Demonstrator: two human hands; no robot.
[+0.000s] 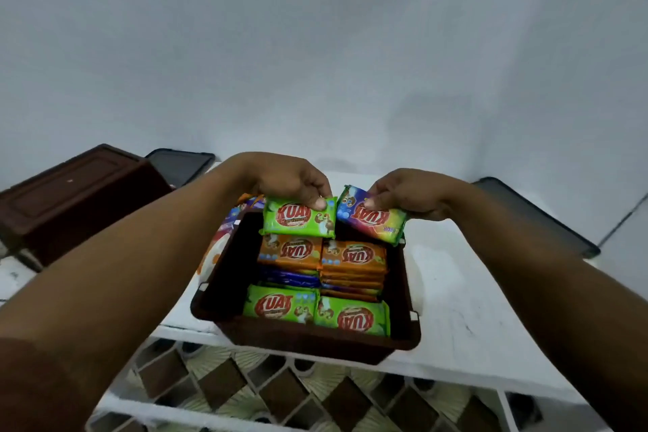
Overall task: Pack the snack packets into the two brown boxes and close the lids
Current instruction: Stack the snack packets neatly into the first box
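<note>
An open brown box [224, 277] stands on the white table in front of me, holding orange packets [354, 256], purple ones and green packets [280, 305] in rows. My left hand [287, 179] pinches a green packet [298, 219] by its top edge over the box's far side. My right hand [406, 193] holds a multicoloured packet [371, 217] tilted beside it, above the far right corner. Loose packets [245, 202] lie behind the box, mostly hidden. A second brown box [77, 193] with its lid on sits at the far left.
A dark lid [179, 165] lies behind the closed box, and another dark lid [536, 214] lies at the right by the wall. The white table [463, 298] ends just below the open box, with patterned floor tiles [245, 389] beneath. The wall stands close behind.
</note>
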